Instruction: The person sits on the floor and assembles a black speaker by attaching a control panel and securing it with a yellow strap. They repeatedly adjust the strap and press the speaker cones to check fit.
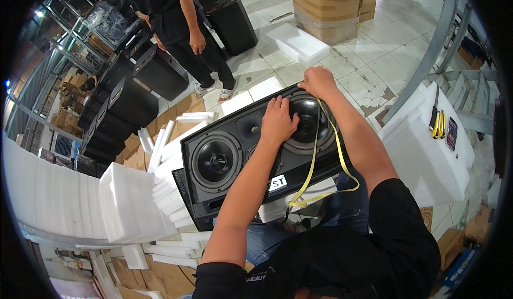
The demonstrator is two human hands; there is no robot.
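Note:
A black speaker cabinet (206, 138) lies slanted across my lap, its front with two woofers facing up. The left woofer (216, 161) is in plain sight; the right woofer (305, 118) is partly behind my hands. Between them sits a small square horn (249, 129). My left hand (279, 121) rests on the front panel beside the right woofer, fingers stretched out and thumb apart. At the far right edge, my right hand (319, 82) has its fingers bent over the cabinet's rim. A yellow strap (342, 157) loops down across the right woofer and the near edge.
White foam blocks (131, 203) are stacked at the left. A person in black (176, 26) stands ahead, near several black speaker cabinets (160, 74). A foam slab (298, 43) and a large cardboard box (326, 10) are beyond. A yellow-handled cutter (439, 125) and a phone (452, 133) lie on foam at right.

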